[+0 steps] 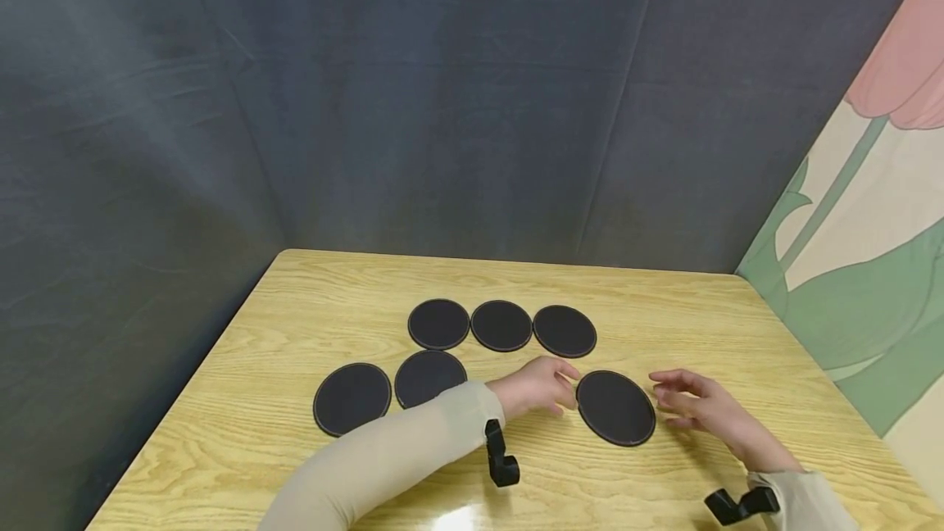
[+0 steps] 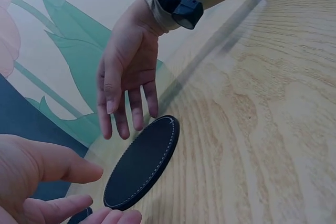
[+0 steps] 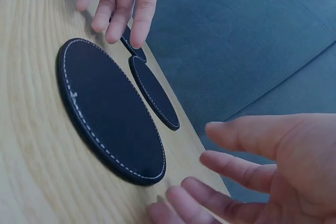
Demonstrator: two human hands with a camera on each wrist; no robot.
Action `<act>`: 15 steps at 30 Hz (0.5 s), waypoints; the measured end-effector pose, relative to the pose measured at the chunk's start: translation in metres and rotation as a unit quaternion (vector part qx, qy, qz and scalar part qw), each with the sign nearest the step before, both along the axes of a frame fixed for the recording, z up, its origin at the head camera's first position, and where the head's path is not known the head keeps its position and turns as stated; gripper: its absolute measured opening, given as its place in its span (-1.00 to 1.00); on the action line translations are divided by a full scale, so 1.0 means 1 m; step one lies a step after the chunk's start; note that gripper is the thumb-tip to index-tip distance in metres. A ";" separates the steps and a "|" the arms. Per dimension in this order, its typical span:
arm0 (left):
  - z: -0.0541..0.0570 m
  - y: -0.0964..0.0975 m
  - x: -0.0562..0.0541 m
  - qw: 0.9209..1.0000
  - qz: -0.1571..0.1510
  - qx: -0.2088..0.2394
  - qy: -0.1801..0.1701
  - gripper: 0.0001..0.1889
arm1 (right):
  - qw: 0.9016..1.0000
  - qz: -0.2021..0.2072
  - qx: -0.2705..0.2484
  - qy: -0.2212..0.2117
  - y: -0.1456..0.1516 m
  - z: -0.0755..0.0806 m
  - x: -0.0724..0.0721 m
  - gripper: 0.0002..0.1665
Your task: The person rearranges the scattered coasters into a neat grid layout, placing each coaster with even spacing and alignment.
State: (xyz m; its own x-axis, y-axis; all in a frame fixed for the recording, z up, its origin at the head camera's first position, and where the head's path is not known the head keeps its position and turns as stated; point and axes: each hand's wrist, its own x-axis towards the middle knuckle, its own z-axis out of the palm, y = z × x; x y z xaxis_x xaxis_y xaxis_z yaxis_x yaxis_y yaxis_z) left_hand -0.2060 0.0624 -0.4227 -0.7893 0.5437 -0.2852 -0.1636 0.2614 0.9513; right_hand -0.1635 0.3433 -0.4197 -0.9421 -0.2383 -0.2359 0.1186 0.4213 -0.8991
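A round black coaster point(image 1: 615, 408) with pale stitching round its rim lies flat on the wooden table, between my two hands. On its left side is my left hand point(image 1: 537, 386), fingers loosely extended and holding nothing. To its right my right hand point(image 1: 696, 406) hovers with relaxed, spread fingers, also holding nothing. The right wrist view shows the same coaster point(image 3: 110, 111) apart from the right fingers. In the left wrist view the coaster point(image 2: 142, 163) stands clear of the left thumb, with the right hand point(image 2: 128, 72) beyond it.
Three more coasters form a row at the back, the middle one point(image 1: 501, 325) nearly touching its neighbours. Two others, one at far left point(image 1: 352, 399) and one partly behind my left sleeve point(image 1: 430, 378), lie nearer. A dark curtain point(image 1: 457, 105) hangs behind the table point(image 1: 332, 285); a flower-patterned surface point(image 1: 870, 293) stands right.
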 end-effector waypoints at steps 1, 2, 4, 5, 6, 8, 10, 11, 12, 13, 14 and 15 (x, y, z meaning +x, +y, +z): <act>0.000 0.001 0.001 1.000 0.003 -0.001 -0.002 -0.51 | 1.000 0.001 0.003 -0.006 0.000 0.000 0.000 -0.37; 0.000 0.002 0.002 1.000 0.006 -0.002 -0.005 -0.50 | 1.000 0.005 0.006 -0.011 -0.001 -0.001 0.000 -0.34; -0.002 0.004 0.004 1.000 0.011 -0.003 -0.011 -0.49 | 1.000 0.011 0.009 -0.021 -0.002 -0.001 0.000 -0.30; -0.002 0.004 0.004 1.000 0.013 -0.003 -0.014 -0.48 | 1.000 0.011 0.009 -0.027 -0.002 -0.001 -0.001 -0.29; -0.003 0.005 0.005 1.000 0.015 -0.001 -0.017 -0.48 | 0.999 0.013 0.009 -0.030 -0.002 -0.001 -0.001 -0.27; -0.003 0.006 0.006 1.000 0.017 0.003 -0.021 -0.47 | 0.999 0.016 0.009 -0.034 -0.003 -0.001 -0.001 -0.26; -0.003 0.007 0.007 1.000 0.017 0.008 -0.024 -0.45 | 0.999 0.018 0.007 -0.037 -0.003 0.000 0.000 -0.25; -0.003 0.007 0.007 0.999 0.017 0.011 -0.026 -0.44 | 0.999 0.018 0.005 -0.038 -0.003 0.000 0.000 -0.25; -0.003 0.008 0.008 0.999 0.018 0.013 -0.027 -0.44 | 0.999 0.020 0.004 -0.039 -0.003 -0.001 0.000 -0.25; -0.003 0.008 0.008 0.999 0.020 0.016 -0.029 -0.43 | 0.999 0.022 0.002 -0.040 -0.003 -0.001 0.000 -0.26; -0.003 0.009 0.008 0.999 0.023 0.020 -0.032 -0.43 | 0.999 0.025 0.000 -0.041 -0.003 -0.001 -0.001 -0.26; -0.003 0.010 0.009 0.999 0.027 0.024 -0.035 -0.42 | 0.999 0.028 -0.003 -0.042 -0.003 -0.002 -0.001 -0.27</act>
State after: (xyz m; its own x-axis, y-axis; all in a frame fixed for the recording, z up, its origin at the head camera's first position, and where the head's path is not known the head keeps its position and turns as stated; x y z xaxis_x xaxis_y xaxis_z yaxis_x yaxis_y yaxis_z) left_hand -0.1971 0.0721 -0.4259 -0.7973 0.5148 -0.3153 -0.2425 0.2053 0.9482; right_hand -0.1644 0.3403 -0.4212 -0.9044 -0.2910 -0.3121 0.1705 0.4243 -0.8894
